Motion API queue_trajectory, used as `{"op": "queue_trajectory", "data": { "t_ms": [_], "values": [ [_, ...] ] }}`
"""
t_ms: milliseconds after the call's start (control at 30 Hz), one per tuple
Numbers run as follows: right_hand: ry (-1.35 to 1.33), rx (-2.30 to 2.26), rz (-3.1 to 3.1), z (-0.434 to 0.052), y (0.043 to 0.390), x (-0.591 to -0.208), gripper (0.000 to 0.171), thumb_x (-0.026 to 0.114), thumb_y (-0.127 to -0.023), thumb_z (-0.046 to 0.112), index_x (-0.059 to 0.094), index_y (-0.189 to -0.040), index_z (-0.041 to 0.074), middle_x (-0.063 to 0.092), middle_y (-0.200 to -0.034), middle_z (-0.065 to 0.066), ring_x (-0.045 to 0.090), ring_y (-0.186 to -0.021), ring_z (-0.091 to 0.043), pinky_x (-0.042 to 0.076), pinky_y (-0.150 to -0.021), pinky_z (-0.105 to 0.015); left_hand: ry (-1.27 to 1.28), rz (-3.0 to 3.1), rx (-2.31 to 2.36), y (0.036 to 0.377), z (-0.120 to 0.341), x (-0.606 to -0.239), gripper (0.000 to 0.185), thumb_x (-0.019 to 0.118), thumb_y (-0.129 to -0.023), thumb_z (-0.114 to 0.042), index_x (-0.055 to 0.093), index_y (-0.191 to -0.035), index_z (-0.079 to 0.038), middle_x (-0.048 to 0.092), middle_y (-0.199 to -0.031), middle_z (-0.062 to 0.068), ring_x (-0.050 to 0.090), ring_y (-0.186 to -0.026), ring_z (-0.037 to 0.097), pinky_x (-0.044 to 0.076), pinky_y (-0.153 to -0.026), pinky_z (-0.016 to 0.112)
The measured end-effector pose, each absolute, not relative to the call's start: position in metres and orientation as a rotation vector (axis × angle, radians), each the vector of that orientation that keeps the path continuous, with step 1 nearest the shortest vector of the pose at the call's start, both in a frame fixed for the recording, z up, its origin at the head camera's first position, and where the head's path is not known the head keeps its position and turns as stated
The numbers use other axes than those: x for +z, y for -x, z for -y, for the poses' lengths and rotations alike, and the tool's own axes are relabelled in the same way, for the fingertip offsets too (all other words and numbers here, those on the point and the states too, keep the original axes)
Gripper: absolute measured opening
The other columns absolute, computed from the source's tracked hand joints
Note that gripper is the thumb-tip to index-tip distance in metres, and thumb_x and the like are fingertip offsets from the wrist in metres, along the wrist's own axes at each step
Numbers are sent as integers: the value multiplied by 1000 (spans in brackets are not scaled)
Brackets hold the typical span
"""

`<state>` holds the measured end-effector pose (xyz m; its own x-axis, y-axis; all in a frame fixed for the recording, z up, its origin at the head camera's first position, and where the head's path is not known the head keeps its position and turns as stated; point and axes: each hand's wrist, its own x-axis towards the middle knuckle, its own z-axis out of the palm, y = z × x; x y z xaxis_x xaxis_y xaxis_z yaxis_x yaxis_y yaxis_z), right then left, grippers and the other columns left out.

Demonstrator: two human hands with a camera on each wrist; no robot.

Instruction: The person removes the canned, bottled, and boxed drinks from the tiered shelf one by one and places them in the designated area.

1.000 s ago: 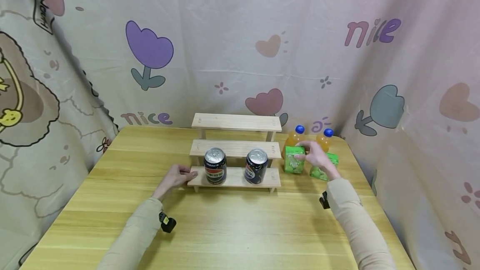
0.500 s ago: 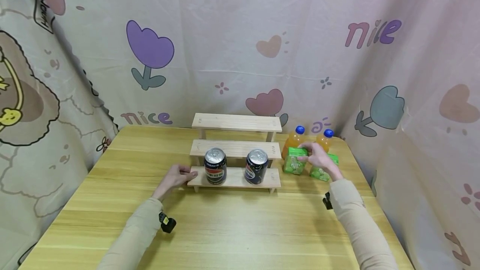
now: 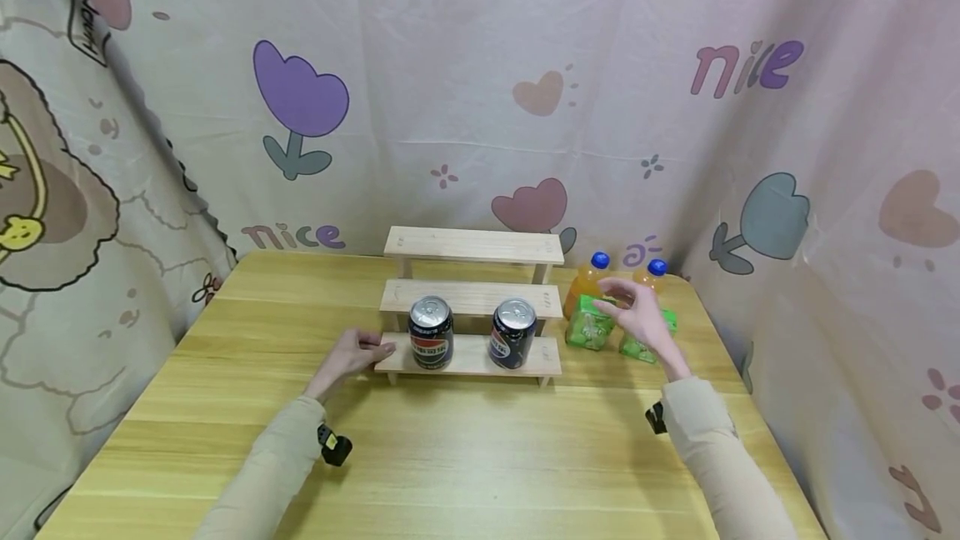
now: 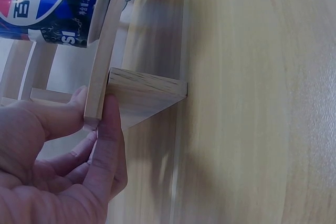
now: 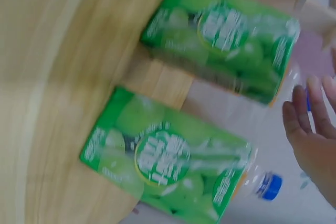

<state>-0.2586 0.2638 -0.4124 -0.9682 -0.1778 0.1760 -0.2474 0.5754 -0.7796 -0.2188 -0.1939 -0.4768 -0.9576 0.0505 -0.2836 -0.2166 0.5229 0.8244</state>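
A small wooden three-tier shelf (image 3: pixel 471 298) stands on the table, with two dark cola cans (image 3: pixel 431 333) upright on its lowest board. My left hand (image 3: pixel 352 354) pinches the left end of that board; the left wrist view shows thumb above and fingers below the board's edge (image 4: pixel 100 77). Right of the shelf, a green juice carton (image 3: pixel 589 328) stands upright beside a second green carton (image 3: pixel 637 347). Just over the first carton is my right hand (image 3: pixel 637 317), fingers spread and holding nothing. In the right wrist view, its fingers (image 5: pixel 315 111) are apart from the nearer carton (image 5: pixel 220 40).
Two orange drink bottles (image 3: pixel 587 280) with blue caps stand behind the cartons, partly hidden by them and the right hand. A patterned curtain (image 3: pixel 450 107) hangs behind the table (image 3: pixel 450 457) and along its sides.
My right hand has let go of the left green carton and lifted slightly away to the right. That carton has turned a little. My left hand stays on the shelf.
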Motion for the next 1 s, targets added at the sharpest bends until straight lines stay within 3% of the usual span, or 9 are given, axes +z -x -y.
{"op": "queue_trajectory", "data": {
  "t_ms": [233,467,833,1000],
  "values": [
    [-424,1401,2644,-228,237,-416,44,62,-80,38,55,-116,13,59,-111,-12,54,-102,-26,43,-93,-47,169,-2482,1383,219,193,-477,53,63,-81,-32,51,-114,7,59,-106,22,59,-87,21,51,-78,34],
    [-564,1524,2613,-191,225,-421,51,64,-81,30,48,-123,6,53,-116,-17,50,-108,-32,38,-98,-49,158,-2495,1378,219,193,-476,50,62,-82,-32,52,-113,6,60,-106,22,59,-87,21,51,-78,37],
    [-600,1539,2642,-150,199,-394,65,75,-71,24,44,-125,7,52,-120,-12,50,-110,-32,38,-98,-50,138,-2473,1423,219,192,-476,44,62,-82,-29,55,-107,7,63,-96,19,59,-76,17,52,-72,35],
    [-536,1598,2641,-143,197,-395,70,77,-67,20,41,-126,9,52,-120,-11,52,-110,-31,40,-96,-49,162,-2480,1398,219,193,-476,47,63,-82,-30,54,-110,6,61,-101,20,59,-82,19,51,-74,33]
  ]
}}
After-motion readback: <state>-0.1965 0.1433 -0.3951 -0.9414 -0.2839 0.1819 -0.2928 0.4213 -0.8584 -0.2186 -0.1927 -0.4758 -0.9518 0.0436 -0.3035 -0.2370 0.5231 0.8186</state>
